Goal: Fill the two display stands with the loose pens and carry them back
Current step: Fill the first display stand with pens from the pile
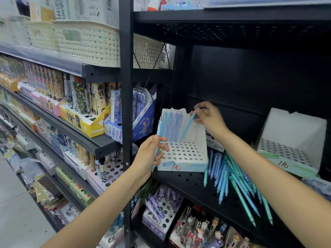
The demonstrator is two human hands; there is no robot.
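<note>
— Black perforated shelf (188,181); what's in the near display stand (182,154)?
— A few blue pens (172,126) along its back row. The right hand (209,117) pinches another pen (188,126), tip at the holes.
— The left hand (152,154)?
— Grips one pen beside the stand. Loose pens (232,179) lie on the shelf; the second stand (293,140) looks empty, partly cut off.

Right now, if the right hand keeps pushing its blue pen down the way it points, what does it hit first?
Probably the white perforated floor of the blue-fronted cardboard display stand, just right of the standing pens; depth is uncertain. The right hand holds the light-blue pen tip-down.
</note>
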